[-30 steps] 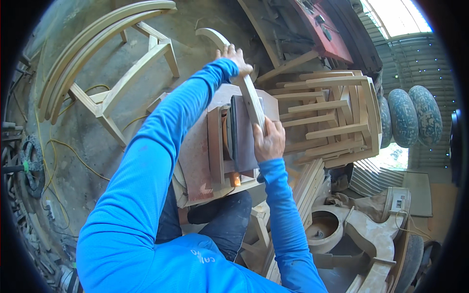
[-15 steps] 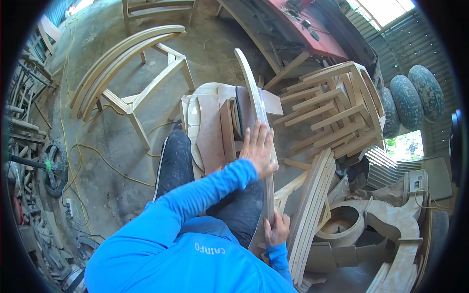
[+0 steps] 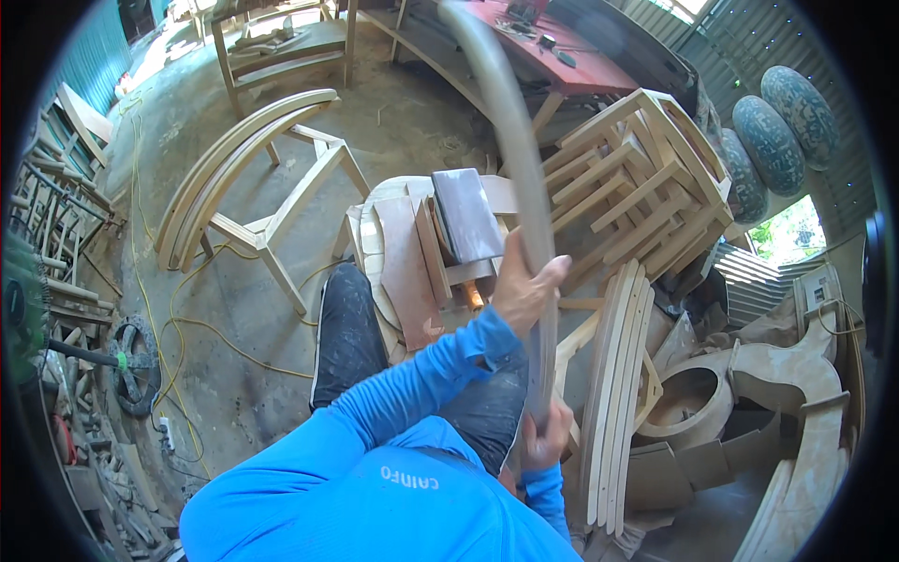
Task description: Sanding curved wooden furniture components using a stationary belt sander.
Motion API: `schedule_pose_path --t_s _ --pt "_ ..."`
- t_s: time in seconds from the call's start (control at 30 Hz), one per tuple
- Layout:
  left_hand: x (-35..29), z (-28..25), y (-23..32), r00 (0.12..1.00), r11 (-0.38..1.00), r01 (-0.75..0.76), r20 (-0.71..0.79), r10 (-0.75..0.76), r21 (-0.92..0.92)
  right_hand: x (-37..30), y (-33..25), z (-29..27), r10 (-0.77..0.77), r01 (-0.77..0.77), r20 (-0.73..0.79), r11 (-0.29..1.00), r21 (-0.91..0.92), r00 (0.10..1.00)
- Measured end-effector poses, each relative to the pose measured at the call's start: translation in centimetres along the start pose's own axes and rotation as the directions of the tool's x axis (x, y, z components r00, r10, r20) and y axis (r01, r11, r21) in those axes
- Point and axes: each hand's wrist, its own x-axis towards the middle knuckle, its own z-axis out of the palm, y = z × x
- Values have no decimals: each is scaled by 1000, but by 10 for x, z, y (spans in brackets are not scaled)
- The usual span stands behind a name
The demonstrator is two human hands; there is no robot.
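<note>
A long curved wooden strip (image 3: 526, 169), smeared by motion, rises in front of me from beside my right leg towards the red table. My left hand (image 3: 526, 288) is closed round its middle, fingers on the left side and thumb across it. Lower down, my right hand (image 3: 549, 435) grips its near end. Just left of the strip, a grey flat-topped block (image 3: 468, 215) sits among upright boards on a low wooden stand (image 3: 379, 258). Beside the block lies a reddish-brown thin board (image 3: 409, 272).
Several curved slats (image 3: 618, 393) lean at my right, below stacked wooden frames (image 3: 646, 178). More curved pieces (image 3: 239, 169) rest on a wooden frame at left. A yellow cord (image 3: 225, 328) crosses the floor. Behind stands a red table (image 3: 590, 66); a round-holed wooden piece (image 3: 688, 393) lies right.
The strip has come up off the grey block, uncovering its flat top. My left hand has gone from lying flat on the strip to gripping it. The view has shifted.
</note>
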Motion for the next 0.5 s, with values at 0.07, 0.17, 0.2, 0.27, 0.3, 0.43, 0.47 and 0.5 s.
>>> schedule_pose_path --t_s 0.07,0.17,0.2,0.27,0.3,0.43,0.47,0.5 --pt "14 12 -1 856 833 -507 242 457 222 26 4 10 -82 111 250 989 -102 965" --pt "-5 19 39 817 695 -547 477 323 467 75 -8 -12 125 -184 239 952 244 963" --pt "-11 18 41 787 633 -593 523 327 497 94 -9 -28 105 -167 172 900 403 980" --pt "-20 8 29 669 507 -734 612 423 452 139 -25 -67 22 -54 55 720 692 998" --pt "-25 4 21 526 368 -848 692 494 381 159 -40 -89 -39 33 -12 593 804 999" --pt "-41 4 -1 321 143 -947 849 419 287 172 -67 -147 137 152 -234 439 885 963" --pt "-39 7 -5 225 47 -973 871 437 228 160 -36 -175 254 119 -202 305 945 946" --pt "-35 11 -9 125 -49 -985 888 442 163 154 -36 -179 260 115 -201 314 942 944"
